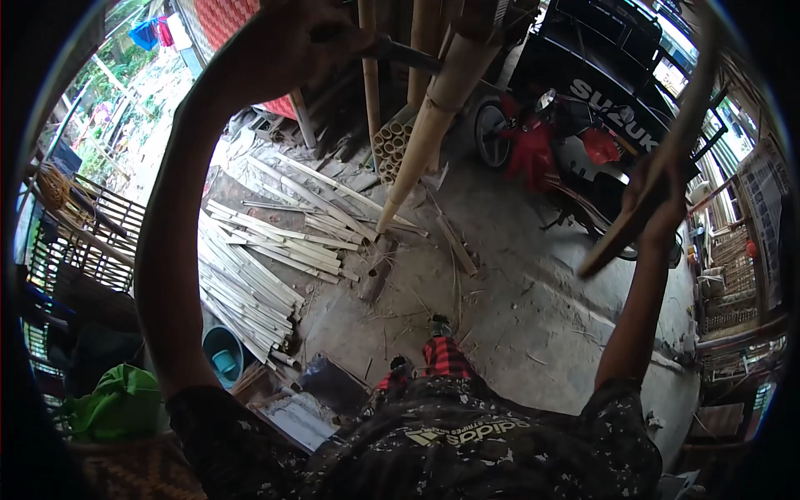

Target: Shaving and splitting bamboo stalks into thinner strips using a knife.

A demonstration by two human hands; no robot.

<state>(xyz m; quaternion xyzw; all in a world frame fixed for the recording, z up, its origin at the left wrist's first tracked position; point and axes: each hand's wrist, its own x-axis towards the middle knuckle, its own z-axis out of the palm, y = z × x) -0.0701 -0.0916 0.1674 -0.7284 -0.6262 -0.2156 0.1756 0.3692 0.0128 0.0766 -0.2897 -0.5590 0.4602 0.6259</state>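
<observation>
My left hand (pixel 329 42) is raised at the top of the head view, its fingers wrapped round the handle of a knife (pixel 410 57). The greyish blade reaches the upper part of a thick bamboo pole (pixel 433 117), which stands slanted with its lower end on the floor. Whether the blade has cut into the pole I cannot tell. On the right, my right hand (pixel 654 200) grips a long wooden stick (pixel 637 221), held up and apart from the pole. The pole's top end is partly lost at the view's upper edge.
Split bamboo strips (pixel 250 275) lie piled on the concrete floor (pixel 517 308) at the left. A bundle of bamboo tubes (pixel 393 148) stands behind the pole. A red motorcycle (pixel 575 154) is parked to the right. Near my left elbow are a blue bucket (pixel 222 354) and green cloth (pixel 117 402).
</observation>
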